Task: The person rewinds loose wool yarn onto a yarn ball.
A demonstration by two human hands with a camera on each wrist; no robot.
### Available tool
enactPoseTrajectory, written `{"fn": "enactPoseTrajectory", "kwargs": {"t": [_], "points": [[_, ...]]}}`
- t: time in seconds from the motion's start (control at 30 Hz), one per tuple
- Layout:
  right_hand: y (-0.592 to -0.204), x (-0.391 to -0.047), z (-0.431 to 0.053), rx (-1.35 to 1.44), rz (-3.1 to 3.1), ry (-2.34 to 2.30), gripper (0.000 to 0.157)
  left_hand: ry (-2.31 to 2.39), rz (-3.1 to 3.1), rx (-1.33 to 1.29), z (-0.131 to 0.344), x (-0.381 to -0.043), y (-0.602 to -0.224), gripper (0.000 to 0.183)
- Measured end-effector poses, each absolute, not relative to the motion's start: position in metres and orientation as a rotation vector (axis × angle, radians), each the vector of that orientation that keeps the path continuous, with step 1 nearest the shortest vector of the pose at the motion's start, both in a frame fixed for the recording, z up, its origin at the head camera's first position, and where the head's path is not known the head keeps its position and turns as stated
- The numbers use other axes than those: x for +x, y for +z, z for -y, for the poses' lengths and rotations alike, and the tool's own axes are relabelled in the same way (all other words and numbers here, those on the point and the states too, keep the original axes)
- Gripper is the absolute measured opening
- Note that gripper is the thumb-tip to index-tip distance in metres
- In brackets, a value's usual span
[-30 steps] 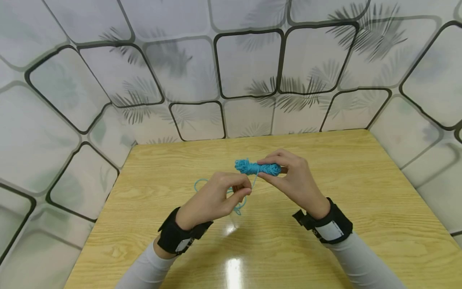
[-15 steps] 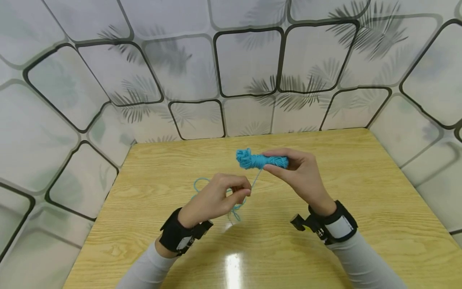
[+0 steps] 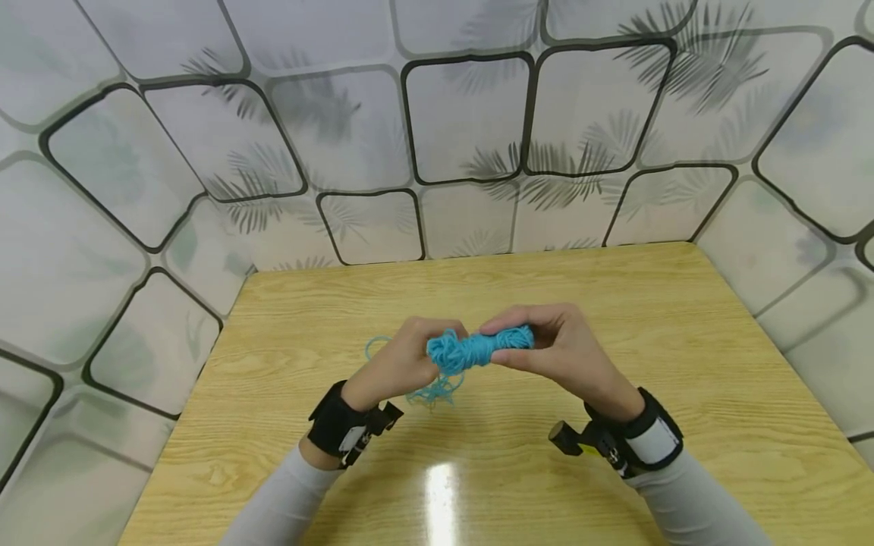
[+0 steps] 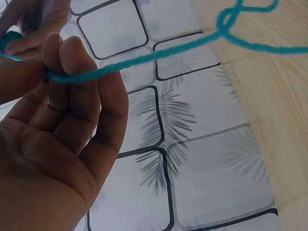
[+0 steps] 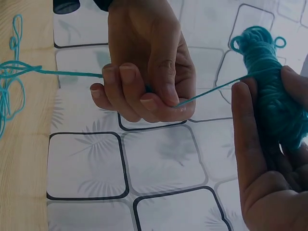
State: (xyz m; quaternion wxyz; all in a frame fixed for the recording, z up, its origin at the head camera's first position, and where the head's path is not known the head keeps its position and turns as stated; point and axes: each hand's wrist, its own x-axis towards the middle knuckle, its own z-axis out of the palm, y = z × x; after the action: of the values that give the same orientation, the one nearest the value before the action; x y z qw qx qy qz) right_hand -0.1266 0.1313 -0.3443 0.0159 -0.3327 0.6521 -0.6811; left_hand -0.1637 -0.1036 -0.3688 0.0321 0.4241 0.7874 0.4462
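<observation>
A bundle of blue cord (image 3: pixel 471 352), wound tightly round its middle with looped ends, is held up over the table by my right hand (image 3: pixel 567 350), thumb below and fingers above its right end. My left hand (image 3: pixel 403 360) is just left of it, partly behind the bundle in the head view. In the right wrist view the left hand (image 5: pixel 151 72) pinches the strand (image 5: pixel 211 91) between thumb and fingers. That strand runs taut to the bundle (image 5: pixel 267 86). From the left hand's other side, the cord (image 4: pixel 144 58) leads to loose loops.
Loose loops of cord (image 3: pixel 435 390) lie on the wooden table (image 3: pixel 614 303) under and beyond the left hand. A patterned wall (image 3: pixel 471 121) with leaf prints closes off the back and sides. Each wrist wears a black strap (image 3: pixel 655 436) with a small camera.
The right hand first moved up and right with the bundle, drawing the strand out, then came down and left, so the bundle overlaps the left hand. The left hand shifted only slightly.
</observation>
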Motion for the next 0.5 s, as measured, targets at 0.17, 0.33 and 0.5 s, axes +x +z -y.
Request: {"fn": "enactPoseTrajectory", "kwargs": {"t": [0.17, 0.33, 0.5], "points": [[-0.350, -0.127, -0.129, -1.218, -2.033, -1.920, 0.026, 1.351, -2.452, 1.343, 0.111, -0.170, -0.362, 0.011], [-0.356, -0.129, -0.129, -1.225, -2.117, -1.740, 0.021, 1.331, -2.480, 1.363, 0.116, -0.170, -0.350, 0.011], [-0.361, -0.135, -0.133, -1.218, -2.402, -1.529, 0.018, 1.310, -2.511, 1.444, 0.117, -0.160, -0.339, 0.011]]}}
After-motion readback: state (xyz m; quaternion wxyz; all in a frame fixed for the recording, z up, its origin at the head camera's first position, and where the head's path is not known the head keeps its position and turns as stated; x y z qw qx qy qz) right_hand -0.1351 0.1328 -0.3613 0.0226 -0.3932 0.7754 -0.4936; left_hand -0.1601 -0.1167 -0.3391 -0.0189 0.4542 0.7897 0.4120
